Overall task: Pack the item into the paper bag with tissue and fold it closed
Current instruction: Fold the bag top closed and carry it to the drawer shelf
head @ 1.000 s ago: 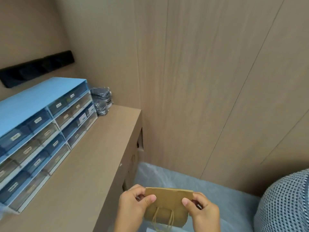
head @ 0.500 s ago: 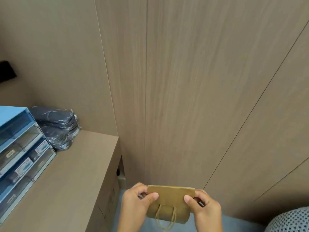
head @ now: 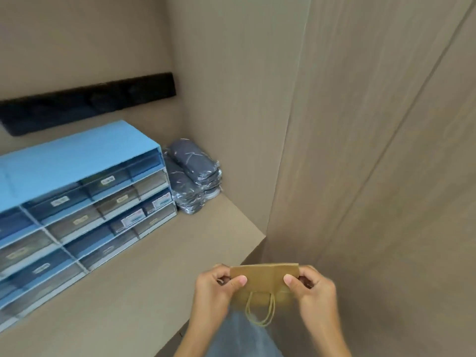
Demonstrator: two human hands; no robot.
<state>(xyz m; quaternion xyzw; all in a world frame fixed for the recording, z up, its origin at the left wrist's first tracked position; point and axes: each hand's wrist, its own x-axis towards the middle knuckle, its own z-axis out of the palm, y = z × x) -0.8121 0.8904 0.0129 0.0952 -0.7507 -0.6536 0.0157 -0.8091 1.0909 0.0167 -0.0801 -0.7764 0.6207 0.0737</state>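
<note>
A small brown paper bag (head: 265,279) is held up in front of me, low in the head view, just past the counter's right end. Its top is folded over and a twine handle (head: 260,311) hangs down from the fold. My left hand (head: 215,292) pinches the bag's left edge with thumb on the front. My right hand (head: 313,292) pinches the right edge the same way. What is inside the bag is hidden, and no tissue is visible.
A tan counter (head: 123,279) runs along the left. On it stands a blue drawer organiser (head: 77,197) with labelled drawers, and a stack of dark plastic-wrapped packets (head: 195,181) sits in the corner. Wood-panel walls (head: 360,150) rise ahead and to the right.
My view has swung left, bringing the drawer organiser and the black wall strip back into sight. Both hands keep the same pinch on the folded bag.
</note>
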